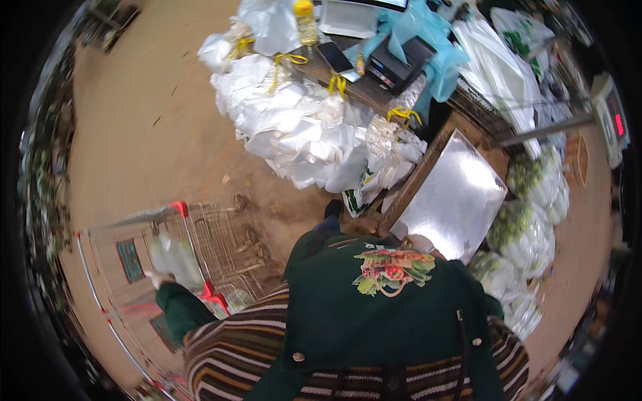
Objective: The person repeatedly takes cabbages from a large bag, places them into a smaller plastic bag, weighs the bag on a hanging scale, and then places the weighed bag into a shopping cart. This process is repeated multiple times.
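My left hand (161,279) reaches over a wire shopping cart (216,235) with red corner pieces. Right beside it is a clear plastic bag of pale green produce (175,259), blurred; whether my fingers grip it is unclear. Only a small pale part of what looks like my right hand (420,243) shows past the apron's edge, at the near side of the shiny metal scale platform (454,195). The fingers there are hidden. My dark green apron (351,321) bears a picture of a vegetable basket.
Bundles of white plastic bags (306,130) tied with yellow strips hang from a desk holding a phone (335,57), a black printer (401,62) and a bottle (305,22). Bagged green produce (521,235) lines the platform's right. A lit scale display (609,120) stands on a metal post.
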The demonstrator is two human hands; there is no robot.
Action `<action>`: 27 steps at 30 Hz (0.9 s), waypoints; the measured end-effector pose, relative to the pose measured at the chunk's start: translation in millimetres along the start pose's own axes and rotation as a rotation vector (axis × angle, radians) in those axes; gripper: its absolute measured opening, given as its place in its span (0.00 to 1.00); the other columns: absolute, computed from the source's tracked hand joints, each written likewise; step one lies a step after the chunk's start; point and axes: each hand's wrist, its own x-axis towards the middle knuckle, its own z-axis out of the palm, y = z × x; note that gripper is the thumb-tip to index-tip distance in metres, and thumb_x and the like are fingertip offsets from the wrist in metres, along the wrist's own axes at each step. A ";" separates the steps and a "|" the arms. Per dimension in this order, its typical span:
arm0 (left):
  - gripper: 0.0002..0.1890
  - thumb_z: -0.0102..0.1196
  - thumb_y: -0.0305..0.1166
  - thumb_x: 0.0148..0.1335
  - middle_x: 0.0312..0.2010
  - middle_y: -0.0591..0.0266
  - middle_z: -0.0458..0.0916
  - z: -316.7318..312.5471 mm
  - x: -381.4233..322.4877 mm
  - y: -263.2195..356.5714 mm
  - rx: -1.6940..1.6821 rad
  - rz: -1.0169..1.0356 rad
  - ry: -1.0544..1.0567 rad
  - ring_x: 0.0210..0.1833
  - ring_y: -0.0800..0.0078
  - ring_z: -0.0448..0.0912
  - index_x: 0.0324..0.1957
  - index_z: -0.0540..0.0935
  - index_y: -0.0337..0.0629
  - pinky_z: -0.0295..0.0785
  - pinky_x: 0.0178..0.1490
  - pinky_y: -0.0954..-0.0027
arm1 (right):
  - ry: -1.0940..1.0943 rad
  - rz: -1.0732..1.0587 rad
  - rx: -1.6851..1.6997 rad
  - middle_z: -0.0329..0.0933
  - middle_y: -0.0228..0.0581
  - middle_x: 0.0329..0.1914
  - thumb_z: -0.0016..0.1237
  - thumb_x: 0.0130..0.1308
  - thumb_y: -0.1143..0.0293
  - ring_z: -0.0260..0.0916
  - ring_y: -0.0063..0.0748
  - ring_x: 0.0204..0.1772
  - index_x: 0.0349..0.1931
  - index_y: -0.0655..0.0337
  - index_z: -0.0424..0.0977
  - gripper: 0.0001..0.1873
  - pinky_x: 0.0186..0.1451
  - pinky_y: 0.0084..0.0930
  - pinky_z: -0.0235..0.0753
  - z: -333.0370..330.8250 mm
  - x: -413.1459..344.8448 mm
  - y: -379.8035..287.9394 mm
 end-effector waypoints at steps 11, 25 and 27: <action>0.16 0.57 0.21 0.54 0.43 0.48 0.84 -166.2 -111.7 332.6 -1.251 0.741 0.617 0.50 0.54 0.80 0.46 0.84 0.36 0.73 0.58 0.59 | 0.115 0.480 0.111 0.83 0.54 0.39 0.49 0.62 0.55 0.80 0.58 0.45 0.45 0.57 0.81 0.19 0.49 0.44 0.78 44.8 -36.9 -10.5; 0.15 0.49 0.41 0.63 0.39 0.48 0.86 -187.5 -255.2 774.2 -0.548 1.281 0.252 0.43 0.48 0.84 0.40 0.85 0.43 0.78 0.48 0.50 | 0.125 0.849 0.435 0.83 0.50 0.38 0.49 0.64 0.52 0.80 0.54 0.42 0.42 0.56 0.82 0.18 0.45 0.44 0.78 95.6 -127.8 -85.4; 0.14 0.52 0.41 0.60 0.36 0.46 0.85 -192.0 -271.2 751.5 -0.589 1.304 0.266 0.40 0.46 0.83 0.35 0.85 0.42 0.77 0.46 0.48 | 0.139 0.901 0.463 0.83 0.50 0.38 0.49 0.65 0.52 0.80 0.53 0.41 0.41 0.56 0.82 0.18 0.45 0.44 0.78 97.7 -131.8 -89.8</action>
